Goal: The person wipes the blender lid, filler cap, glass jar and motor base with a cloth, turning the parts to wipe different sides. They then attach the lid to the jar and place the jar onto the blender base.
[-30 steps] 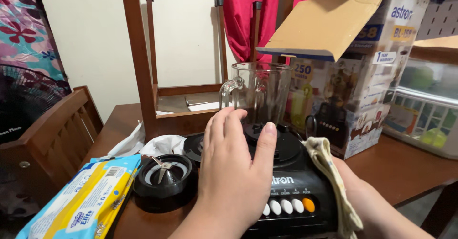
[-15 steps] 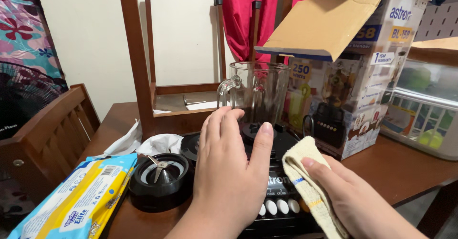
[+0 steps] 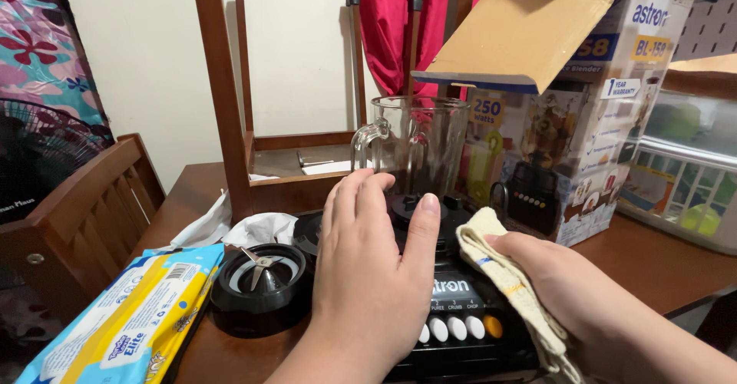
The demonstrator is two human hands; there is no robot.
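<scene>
- A black blender base [image 3: 461, 307] sat at the near edge of a dark wooden table [image 3: 652, 265], its front panel carrying a row of four white oval buttons and one orange one.
- The person's left hand [image 3: 372, 265] lay palm down and flat on the base's top, fingers spread and extended toward the coupling, grasping nothing.
- The right hand [image 3: 564, 280] was closed around a pale yellow cloth [image 3: 503, 280], pressing it against the base's right side.
- One clear glass jar [image 3: 418, 146] with a handle stood just behind the base; one black blade assembly [image 3: 261, 284] rested to its left.
- One blue-and-yellow packet [image 3: 130, 319] lay at the table's left edge, and one printed cardboard box [image 3: 583, 108], flap open, stood at the right.
</scene>
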